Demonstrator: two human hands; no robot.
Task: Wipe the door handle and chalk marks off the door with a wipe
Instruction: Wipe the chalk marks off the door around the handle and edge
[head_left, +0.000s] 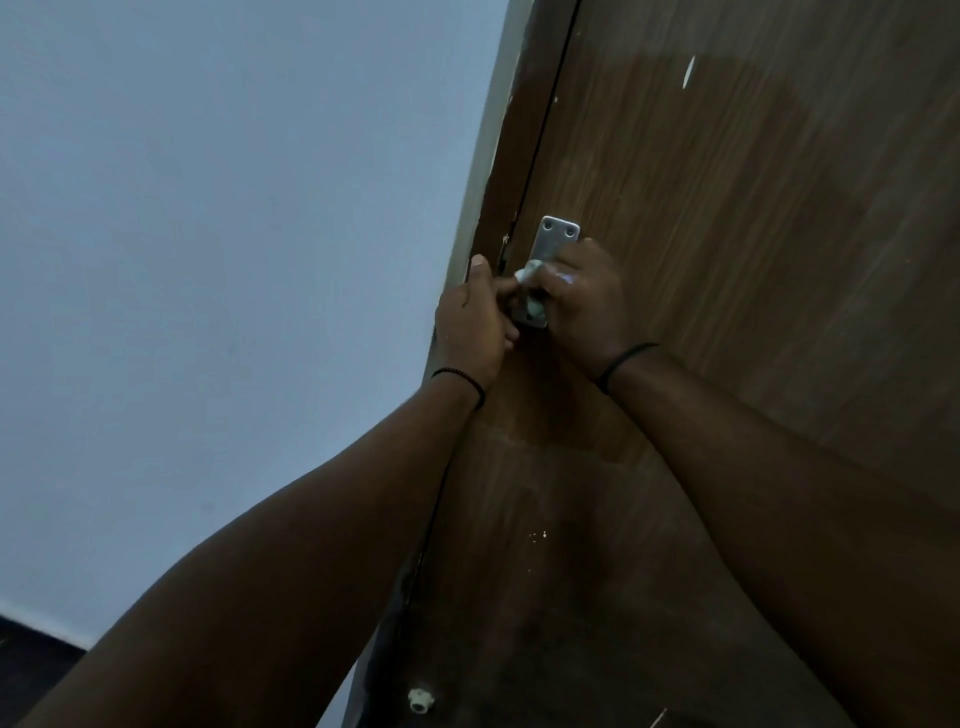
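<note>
Brushed metal is what I am working on: the door handle (551, 270), a small plate fixed near the left edge of the brown door (753, 260), just beside the frame. My right hand (584, 299) has its fingers curled round the wipe (531, 273), a bunched white wad pressed against the middle of the plate. My left hand (470, 325) is at the door's edge, fingers bent in toward the lower part of the handle; whether they grip it or only steady it I cannot tell, since my own knuckles hide the contact.

To do this step well, I judge I should keep the wad tight and rub in short strokes over the plate, working round the two screws at its top, where dirt likely collects. The left hand should brace so the door does not swing. A white streak (689, 70) high on the door and small pale specks (537, 535) lower down still show, so the chalk is probably next, with a clean side of the wipe.
</note>
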